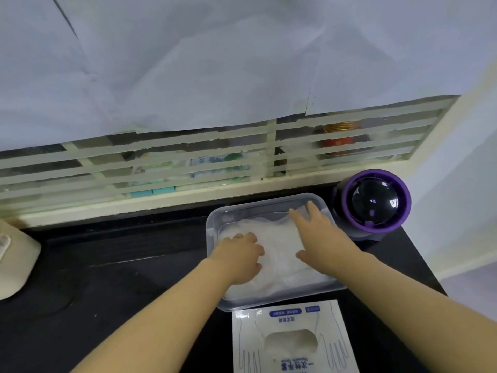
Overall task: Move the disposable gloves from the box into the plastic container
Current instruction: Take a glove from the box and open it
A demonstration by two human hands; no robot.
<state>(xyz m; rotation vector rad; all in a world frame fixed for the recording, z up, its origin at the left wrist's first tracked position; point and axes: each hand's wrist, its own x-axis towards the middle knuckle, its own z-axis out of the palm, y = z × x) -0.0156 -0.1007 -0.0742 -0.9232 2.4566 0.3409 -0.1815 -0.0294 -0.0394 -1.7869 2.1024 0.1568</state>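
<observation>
Fig.: placement step, head view. A stack of disposable gloves point(279, 246) lies inside the plastic container point(269, 201), ctr-right of frame, on the dark counter point(121, 278). Both hands are in the container on top of the stack, so the step in hand reads as settling/flattening the load, not fetching it. R hand point(318, 235): palm down, fingers straight and spread, tips reaching toward the container's upper-right corner, pressing the gloves flat; it grips nothing. L hand point(239, 258): on the stack's left part, fingers bent at the knuckles; whether it pinches a ply or only pushes down cannot be told. The box point(247, 335) lies just below the container, bottom ctr, touching or nearly touching its near rim. White material shows in its oval opening, prob. gloves left to move. Next move, as judged: lift one hand off w/o dragging the thin film along, reach back to the box opening, and draw out the rest. A purple-ringed black dome device point(373, 200) stands just beside the container, at right.
</observation>
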